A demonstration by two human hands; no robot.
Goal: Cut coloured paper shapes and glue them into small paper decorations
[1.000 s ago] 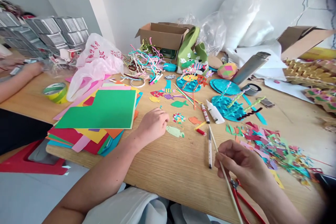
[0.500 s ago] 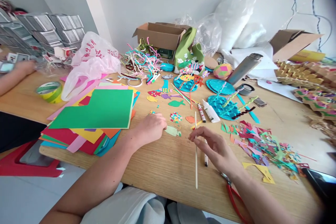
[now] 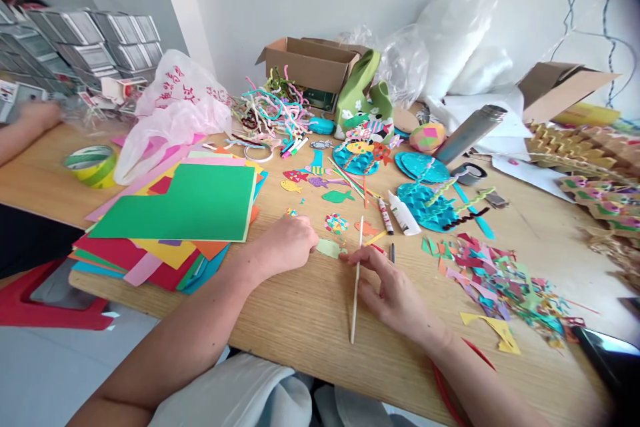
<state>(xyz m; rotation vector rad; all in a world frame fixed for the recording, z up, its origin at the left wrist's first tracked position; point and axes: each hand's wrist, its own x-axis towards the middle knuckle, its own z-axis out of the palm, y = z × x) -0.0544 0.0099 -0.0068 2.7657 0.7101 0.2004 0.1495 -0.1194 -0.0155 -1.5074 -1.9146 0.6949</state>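
Note:
My left hand (image 3: 285, 245) rests curled on the wooden table (image 3: 310, 320), its fingertips touching the left end of a pale green paper fish (image 3: 330, 248). My right hand (image 3: 387, 283) pinches a thin wooden stick (image 3: 357, 277) that runs from near the table's front edge up past the fish. The stick lies just to the right of the green fish. A black pen (image 3: 393, 253) is partly hidden behind my right hand. An orange paper fish (image 3: 369, 228) and a spotted paper disc (image 3: 336, 223) lie just beyond.
A stack of coloured paper (image 3: 180, 213) with a green sheet on top lies left. Paper scraps (image 3: 495, 280) pile at right. A glue bottle (image 3: 404, 213), blue fish plates (image 3: 430, 203), pipe cleaners (image 3: 273, 110), cardboard boxes (image 3: 307, 67) and a tape roll (image 3: 93, 163) crowd the back. Another person's arm (image 3: 25, 123) is far left.
My right hand has carried the stick leftward from the table's right front to beside the green paper fish. My left hand has stayed on the fish's left end.

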